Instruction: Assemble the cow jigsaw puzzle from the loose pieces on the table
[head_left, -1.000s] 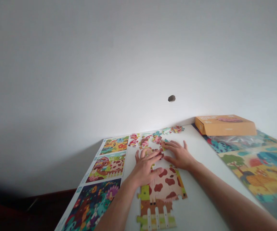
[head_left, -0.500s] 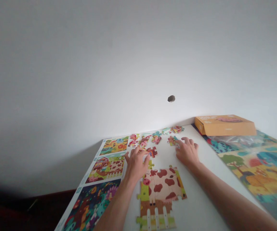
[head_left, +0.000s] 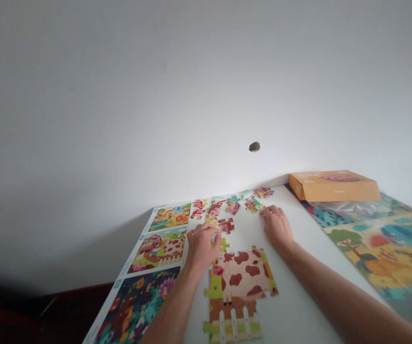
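Observation:
A partly joined jigsaw of a brown-spotted cow [head_left: 243, 274] and a white fence lies on the white table. My left hand [head_left: 203, 243] is just above its upper left corner, fingers bent and drawn together over puzzle pieces; its fingertips seem to hold a puzzle piece, mostly hidden. Beside those fingers lies a dark red piece with a purple patch [head_left: 226, 225]. My right hand [head_left: 277, 227] rests further right, fingers loosely bent, with nothing visible in them. Just beyond its fingertips is a green and teal piece [head_left: 253, 205].
Several loose pieces [head_left: 233, 205] lie along the table's back edge by the wall. On the left is a printed picture sheet [head_left: 163, 248]. An orange box [head_left: 334, 187] sits at the back right, on a clear plastic bag [head_left: 345, 209] and a colourful animal picture [head_left: 388, 253].
The green and teal piece has shifted slightly back and left, and my right hand has drawn off it. My left fingers have curled in and moved slightly nearer.

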The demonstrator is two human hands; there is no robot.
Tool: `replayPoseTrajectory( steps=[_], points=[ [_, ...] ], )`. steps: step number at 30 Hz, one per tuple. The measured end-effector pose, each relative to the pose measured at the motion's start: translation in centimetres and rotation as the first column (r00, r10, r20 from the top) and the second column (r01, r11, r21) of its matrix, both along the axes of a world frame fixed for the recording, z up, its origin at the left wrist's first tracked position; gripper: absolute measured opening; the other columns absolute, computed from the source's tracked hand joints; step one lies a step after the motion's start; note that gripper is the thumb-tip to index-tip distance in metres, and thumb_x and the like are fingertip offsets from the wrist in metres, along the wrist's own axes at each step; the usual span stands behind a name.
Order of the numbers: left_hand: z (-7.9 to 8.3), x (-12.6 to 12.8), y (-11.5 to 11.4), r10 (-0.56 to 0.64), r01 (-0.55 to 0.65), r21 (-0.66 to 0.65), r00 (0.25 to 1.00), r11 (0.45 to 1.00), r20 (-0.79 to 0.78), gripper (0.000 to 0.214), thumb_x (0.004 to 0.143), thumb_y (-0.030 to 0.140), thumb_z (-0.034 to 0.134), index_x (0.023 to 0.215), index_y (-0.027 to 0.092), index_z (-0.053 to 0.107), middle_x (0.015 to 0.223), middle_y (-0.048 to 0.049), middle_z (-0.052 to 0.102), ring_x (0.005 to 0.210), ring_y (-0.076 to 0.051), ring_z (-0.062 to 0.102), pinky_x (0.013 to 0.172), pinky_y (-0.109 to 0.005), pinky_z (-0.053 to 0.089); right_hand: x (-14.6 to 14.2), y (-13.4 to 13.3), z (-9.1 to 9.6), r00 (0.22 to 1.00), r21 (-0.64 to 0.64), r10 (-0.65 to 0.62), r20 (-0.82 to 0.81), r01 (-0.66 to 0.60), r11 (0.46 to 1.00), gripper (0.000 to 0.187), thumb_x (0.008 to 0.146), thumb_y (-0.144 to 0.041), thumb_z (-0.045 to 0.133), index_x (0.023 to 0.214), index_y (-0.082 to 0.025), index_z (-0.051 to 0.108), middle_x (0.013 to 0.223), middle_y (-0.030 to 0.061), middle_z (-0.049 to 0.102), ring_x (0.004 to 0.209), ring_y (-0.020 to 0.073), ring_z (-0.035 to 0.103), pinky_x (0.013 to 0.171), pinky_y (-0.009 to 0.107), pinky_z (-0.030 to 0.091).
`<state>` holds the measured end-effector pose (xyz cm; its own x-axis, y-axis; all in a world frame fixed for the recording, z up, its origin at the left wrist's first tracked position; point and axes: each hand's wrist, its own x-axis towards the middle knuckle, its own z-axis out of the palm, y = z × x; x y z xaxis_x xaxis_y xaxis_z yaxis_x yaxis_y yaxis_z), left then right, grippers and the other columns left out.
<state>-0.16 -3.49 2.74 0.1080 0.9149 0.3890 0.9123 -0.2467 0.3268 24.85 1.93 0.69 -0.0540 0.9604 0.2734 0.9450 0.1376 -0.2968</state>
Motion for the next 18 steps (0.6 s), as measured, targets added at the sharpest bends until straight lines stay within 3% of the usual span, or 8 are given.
replayPoseTrajectory(
  steps=[3,6,8,10,14,18],
  points=[
    [0.1,0.4,-0.3,-0.078,0.078,-0.043,0.997,0.996,-0.004,0.021,0.088,0.028,0.059,0.1,0.03,0.075,0.113,-0.0034,0.069,0.111,-0.023,0.06,0.099,-0.042,0.042,-1.1,0.0,0.5,0.989,0.078,0.106,0.099,-0.114,0.99,0.046,0.092,-0.007,0.036,0.126,-0.022,0.063,0.129,0.0111,0.059,0.113,0.0269,0.05,0.095,0.039,0.037],
    [0.1,0.6,-0.4,-0.135,0.131,-0.1,0.99,0.986,-0.033,0.026,0.088,0.035,0.06,0.111,0.035,0.072,0.127,-0.0034,0.063,0.123,-0.028,0.053,0.106,-0.052,0.035,-2.5,0.5,1.1,0.939,0.081,0.315,0.138,-0.327,0.941,0.052,0.093,-0.01,0.035,0.139,-0.027,0.052,0.151,0.0056,0.044,0.133,0.0284,0.037,0.104,0.046,0.031],
    [0.0,0.7,-0.4,-0.136,0.131,-0.12,0.99,0.984,-0.035,0.029,0.088,0.037,0.06,0.116,0.035,0.071,0.131,-0.004,0.061,0.126,-0.029,0.05,0.109,-0.054,0.032,-3.1,1.2,1.2,0.901,0.032,0.417,0.12,-0.423,0.906,0.052,0.096,-0.02,0.037,0.146,-0.031,0.043,0.158,0.0021,0.034,0.141,0.0302,0.027,0.109,0.053,0.025],
    [-0.2,0.7,-0.4,-0.127,0.122,-0.126,0.991,0.985,-0.032,0.031,0.089,0.038,0.061,0.117,0.034,0.07,0.134,-0.0044,0.06,0.127,-0.029,0.048,0.11,-0.054,0.032,-3.4,1.7,1.1,0.872,-0.013,0.481,0.087,-0.482,0.876,0.05,0.099,-0.035,0.039,0.149,-0.032,0.037,0.157,0.002,0.035,0.142,0.0334,0.024,0.111,0.062,0.017],
    [-0.2,0.8,-0.3,-0.086,0.082,-0.124,0.996,0.989,-0.028,0.029,0.089,0.039,0.06,0.116,0.035,0.07,0.134,-0.0038,0.06,0.127,-0.028,0.049,0.111,-0.056,0.03,-3.0,1.9,0.9,0.884,0.031,0.464,0.059,-0.466,0.884,0.042,0.097,-0.047,0.045,0.135,-0.032,0.055,0.138,0.0048,0.057,0.136,0.0316,0.034,0.113,0.062,0.009],
    [-0.1,0.8,-0.3,-0.064,0.06,-0.129,0.998,0.99,-0.021,0.029,0.089,0.039,0.06,0.115,0.034,0.071,0.135,-0.004,0.059,0.127,-0.029,0.049,0.111,-0.057,0.03,-2.8,1.9,0.8,0.926,0.109,0.375,0.052,-0.378,0.919,0.037,0.093,-0.048,0.055,0.125,-0.033,0.063,0.135,0.0075,0.057,0.131,0.0294,0.038,0.113,0.058,0.012]
  ],
)
